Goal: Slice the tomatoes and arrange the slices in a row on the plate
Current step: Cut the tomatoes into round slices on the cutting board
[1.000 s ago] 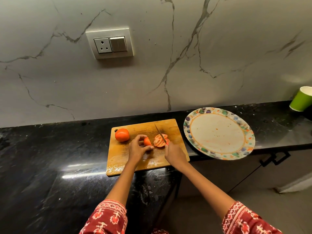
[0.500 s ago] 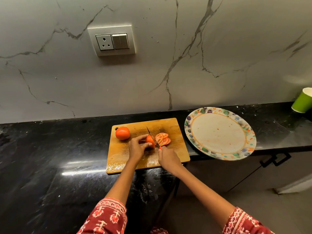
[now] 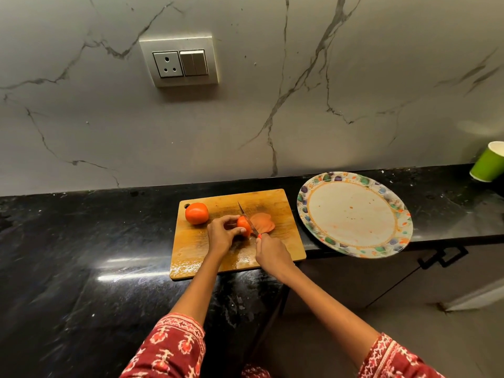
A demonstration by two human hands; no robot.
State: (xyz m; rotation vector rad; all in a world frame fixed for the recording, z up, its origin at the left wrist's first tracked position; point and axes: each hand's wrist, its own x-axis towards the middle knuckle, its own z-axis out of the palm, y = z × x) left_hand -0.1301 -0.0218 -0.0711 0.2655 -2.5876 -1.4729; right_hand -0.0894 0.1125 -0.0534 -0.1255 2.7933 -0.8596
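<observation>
A wooden cutting board (image 3: 283, 208) lies on the black counter. My left hand (image 3: 222, 234) grips a partly cut tomato (image 3: 243, 225) in the board's middle. My right hand (image 3: 270, 253) holds a knife (image 3: 246, 218) by its red handle, and the blade rests on the tomato's right side. Cut slices (image 3: 263, 222) lie just right of the blade, blurred. A whole tomato (image 3: 197, 213) sits at the board's far left corner. A round plate (image 3: 354, 214) with a coloured patterned rim lies to the right of the board and holds no slices.
A green paper cup (image 3: 489, 166) stands at the far right of the counter (image 3: 81, 255). A marble wall with a socket plate (image 3: 180, 62) rises behind. The plate overhangs the counter's front edge above a cabinet handle (image 3: 443, 257).
The knife moved left from the cut slices onto the tomato that my left hand holds and has pressed in at its right side. The whole tomato and the plate stayed put.
</observation>
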